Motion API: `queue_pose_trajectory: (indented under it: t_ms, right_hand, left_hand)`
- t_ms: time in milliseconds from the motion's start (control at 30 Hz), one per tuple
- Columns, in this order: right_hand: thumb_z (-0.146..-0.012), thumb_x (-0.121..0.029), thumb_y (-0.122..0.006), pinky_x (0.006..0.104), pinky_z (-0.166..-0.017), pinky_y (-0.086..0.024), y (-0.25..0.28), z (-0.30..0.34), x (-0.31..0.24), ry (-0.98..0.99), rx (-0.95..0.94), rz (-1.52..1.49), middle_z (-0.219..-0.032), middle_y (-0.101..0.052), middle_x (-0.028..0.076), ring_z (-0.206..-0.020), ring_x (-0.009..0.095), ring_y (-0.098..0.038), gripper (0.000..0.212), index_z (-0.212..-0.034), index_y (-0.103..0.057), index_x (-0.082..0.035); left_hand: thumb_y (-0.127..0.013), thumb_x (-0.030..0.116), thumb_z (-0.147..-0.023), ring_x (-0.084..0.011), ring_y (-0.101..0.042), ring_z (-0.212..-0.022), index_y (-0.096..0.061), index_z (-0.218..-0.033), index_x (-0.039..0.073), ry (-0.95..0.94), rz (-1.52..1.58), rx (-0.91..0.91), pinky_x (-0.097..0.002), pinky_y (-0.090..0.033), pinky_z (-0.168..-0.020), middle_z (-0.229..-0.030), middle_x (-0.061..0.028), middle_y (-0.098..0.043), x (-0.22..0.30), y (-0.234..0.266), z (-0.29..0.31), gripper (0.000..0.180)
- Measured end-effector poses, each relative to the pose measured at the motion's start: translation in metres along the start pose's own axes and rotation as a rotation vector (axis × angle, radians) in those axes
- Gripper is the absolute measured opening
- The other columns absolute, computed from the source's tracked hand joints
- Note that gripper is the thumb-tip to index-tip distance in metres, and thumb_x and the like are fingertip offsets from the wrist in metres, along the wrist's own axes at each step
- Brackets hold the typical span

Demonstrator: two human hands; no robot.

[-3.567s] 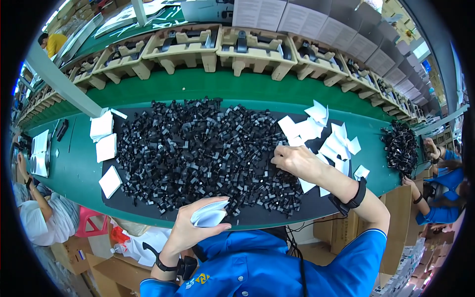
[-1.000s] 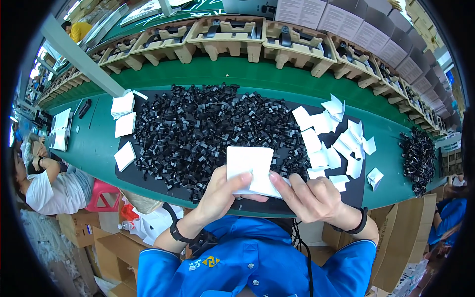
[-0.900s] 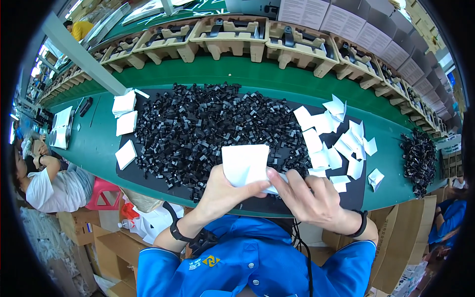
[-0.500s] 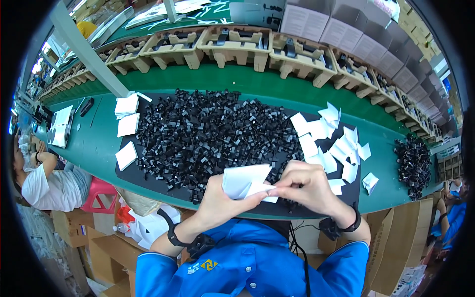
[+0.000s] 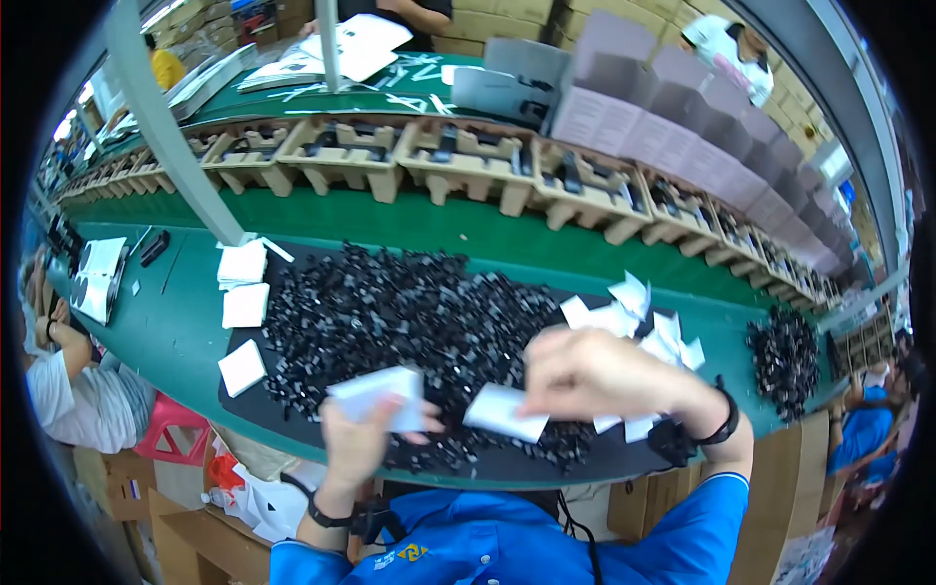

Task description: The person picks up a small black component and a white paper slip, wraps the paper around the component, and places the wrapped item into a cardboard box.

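My left hand (image 5: pixel 356 439) grips a folded white paper sheet (image 5: pixel 375 392), thumb across its face and fingers spread behind. My right hand (image 5: pixel 585 375) is closed, its fingertips pinching the edge of a second white paper (image 5: pixel 497 409) to the right of the first. The two papers are apart, both above the near side of a wide heap of small black plastic parts (image 5: pixel 400 312). Beyond my right hand lie loose white papers (image 5: pixel 624 310), partly covered by the hand and forearm. Neat white paper stacks (image 5: pixel 244 305) line the heap's left side.
Cardboard trays (image 5: pixel 468 175) with black items run along the far side of the green bench (image 5: pixel 185 322). Open printed boxes (image 5: pixel 624 117) stand behind them. A smaller black heap (image 5: pixel 783 361) lies at the right. A metal post (image 5: pixel 175 127) rises at the left. Co-workers sit at both sides.
My hands have drawn apart, each with a paper; before, they were together at one folded bundle. My left hand went left. The view has tilted up, showing more beyond the bench.
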State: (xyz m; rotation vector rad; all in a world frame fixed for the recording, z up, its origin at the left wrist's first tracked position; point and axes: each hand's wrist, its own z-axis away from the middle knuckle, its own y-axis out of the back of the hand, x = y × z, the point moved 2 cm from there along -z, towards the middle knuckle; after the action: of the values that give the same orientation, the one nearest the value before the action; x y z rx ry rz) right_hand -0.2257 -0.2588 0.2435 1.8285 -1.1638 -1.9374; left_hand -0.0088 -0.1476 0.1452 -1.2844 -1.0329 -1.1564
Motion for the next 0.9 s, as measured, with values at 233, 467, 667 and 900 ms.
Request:
queue_pose_trajectory:
  t_ms: [233,467,667,900]
  right_hand:
    - [-0.078,-0.032,-0.065,0.0397,-0.063,-0.051,0.098,-0.196,0.137,-0.441,0.504,0.690,-0.072,-0.066,0.017,-0.069,0.033,-0.065,0.030,-0.073,-0.068,-0.002]
    - [-0.076,-0.027,-0.063,0.0408,-0.075,-0.052,0.070,-0.308,0.200,-0.718,0.403,0.806,-0.092,-0.068,0.015,-0.089,0.032,-0.066,0.026,-0.089,-0.070,-0.006]
    - [-0.077,-0.022,-0.061,0.0390,-0.077,-0.052,0.061,-0.334,0.208,-0.819,0.215,0.880,-0.098,-0.068,0.015,-0.094,0.030,-0.065,0.027,-0.096,-0.069,-0.005]
    - [-0.083,-0.019,-0.061,0.0335,-0.071,-0.051,0.064,-0.321,0.203,-0.896,0.190,1.029,-0.101,-0.068,0.011,-0.096,0.025,-0.065,0.019,-0.097,-0.070,-0.010]
  left_hand:
    - [-0.055,0.017,-0.092,-0.0299,-0.069,-0.071,-0.055,-0.107,-0.014,-0.027,0.190,0.374,-0.0333,-0.057,-0.057,-0.085,-0.0238,-0.066,0.003,0.045,-0.001,0.034]
    - [-0.056,0.016,-0.091,-0.0306,-0.069,-0.072,-0.056,-0.104,-0.015,0.039,0.163,0.549,-0.0328,-0.057,-0.056,-0.085,-0.0244,-0.066,-0.011,0.084,0.010,0.033]
    - [-0.057,0.016,-0.091,-0.0297,-0.069,-0.072,-0.056,-0.105,-0.015,0.087,0.159,0.562,-0.0329,-0.057,-0.057,-0.085,-0.0240,-0.066,-0.020,0.102,0.004,0.034]
    - [-0.054,0.021,-0.092,-0.0295,-0.068,-0.066,-0.050,-0.113,-0.014,0.099,0.124,0.490,-0.0318,-0.056,-0.053,-0.081,-0.0234,-0.065,-0.018,0.103,-0.002,0.041]
